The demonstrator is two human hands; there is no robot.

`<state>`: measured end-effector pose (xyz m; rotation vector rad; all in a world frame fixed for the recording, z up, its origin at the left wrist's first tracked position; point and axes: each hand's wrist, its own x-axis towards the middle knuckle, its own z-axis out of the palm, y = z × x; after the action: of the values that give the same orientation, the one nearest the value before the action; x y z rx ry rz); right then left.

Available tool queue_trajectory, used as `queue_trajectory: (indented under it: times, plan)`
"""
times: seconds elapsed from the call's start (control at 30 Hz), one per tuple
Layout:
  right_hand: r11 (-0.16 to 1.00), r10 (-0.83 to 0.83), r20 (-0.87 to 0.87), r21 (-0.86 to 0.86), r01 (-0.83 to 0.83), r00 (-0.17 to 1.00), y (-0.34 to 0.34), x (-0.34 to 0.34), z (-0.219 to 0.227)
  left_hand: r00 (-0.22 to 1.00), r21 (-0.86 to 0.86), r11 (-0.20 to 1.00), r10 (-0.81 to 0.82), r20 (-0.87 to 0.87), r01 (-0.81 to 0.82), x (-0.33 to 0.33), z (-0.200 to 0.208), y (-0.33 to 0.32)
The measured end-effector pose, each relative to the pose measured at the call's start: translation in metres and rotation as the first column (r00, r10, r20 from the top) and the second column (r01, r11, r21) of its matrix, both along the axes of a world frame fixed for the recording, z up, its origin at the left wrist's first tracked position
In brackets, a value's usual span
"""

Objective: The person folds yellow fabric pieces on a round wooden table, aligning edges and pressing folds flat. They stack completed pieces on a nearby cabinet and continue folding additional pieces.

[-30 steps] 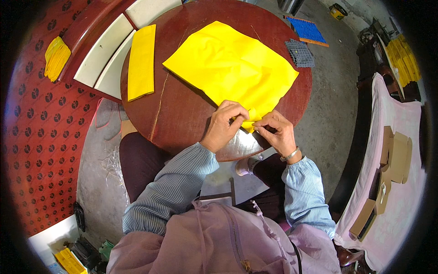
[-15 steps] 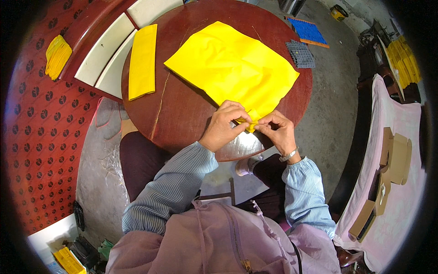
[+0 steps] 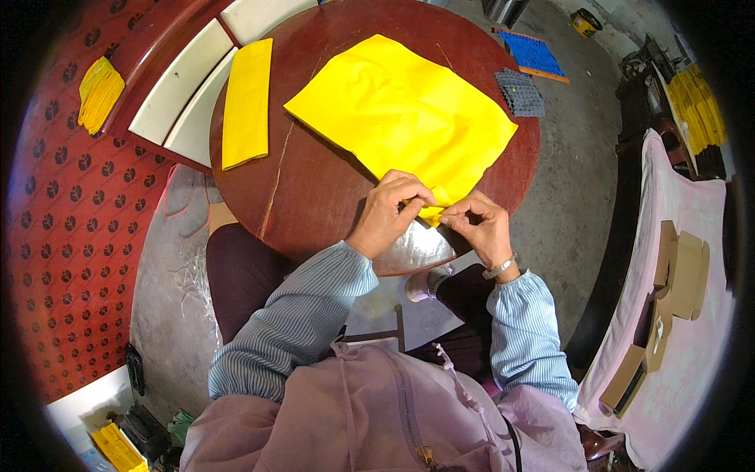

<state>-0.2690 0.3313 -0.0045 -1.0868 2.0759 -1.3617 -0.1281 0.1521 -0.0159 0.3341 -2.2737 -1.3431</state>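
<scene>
I see both hands pinching the near corner of the big yellow sheet (image 3: 401, 118), just below frame centre: left hand (image 3: 391, 214) curled over, fingertips clamped on the corner; right hand (image 3: 480, 228) meeting it from the right, thumb and forefinger nipping the same bit, so both are grasping the sheet and neither is free. The corner looks folded or rolled under the fingers, can't tell which. The rest of the sheet lies spread flat toward the upper middle of the frame on the round dark-red desk (image 3: 314, 197), probably laid out flat so only the corner needs working. The corner sits near the desk's lower rim, close to my body, so the wrists hang just off the edge with short reach. A folded yellow strip (image 3: 247, 102) lies at upper left of the desk, well apart from the sheet, likely parked out of the way. Bare wood shows between strip and sheet and left of my left hand, good open room there; the right side is tight, with the sheet's right corner near the rim. On the floor at upper right are a blue mat (image 3: 533, 53) and a grey mat (image 3: 519, 92). Far right, a pink-covered surface (image 3: 692, 346) holds flat cardboard pieces (image 3: 680, 275). More yellow stacks (image 3: 98, 90) sit at upper left
</scene>
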Motion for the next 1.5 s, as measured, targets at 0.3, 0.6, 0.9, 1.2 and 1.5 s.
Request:
queue_trajectory:
  times: [0.3, 0.6, 0.9, 1.2, 1.5]
  plan:
    - [0.998, -0.005, 0.173, -0.057, 0.015, 0.985, 0.004, -0.013, -0.006, 0.999, -0.022, 1.0, -0.01, -0.045, 0.009, 0.001, -0.002, 0.0]
    - [0.906, -0.347, -0.665, -0.057, 0.418, 0.662, -0.035, -0.186, -0.023, 0.997, -0.04, 0.999, -0.019, -0.071, 0.016, -0.003, 0.004, 0.001]
    - [0.68, 0.172, -0.871, 0.443, 0.585, 0.46, -0.052, -0.238, -0.023, 0.993, -0.027, 1.0, 0.002, -0.115, -0.005, -0.004, 0.001, 0.002]
    - [0.974, -0.227, -0.287, -0.079, 0.214, 0.931, 0.002, -0.084, 0.009, 0.999, -0.004, 1.0, 0.031, -0.012, -0.031, -0.003, 0.002, 0.004]
    - [0.987, 0.034, -0.304, -0.14, -0.08, 0.952, 0.019, 0.013, -0.007, 1.0, 0.059, 0.998, -0.016, 0.017, 0.015, -0.003, 0.001, 0.0]
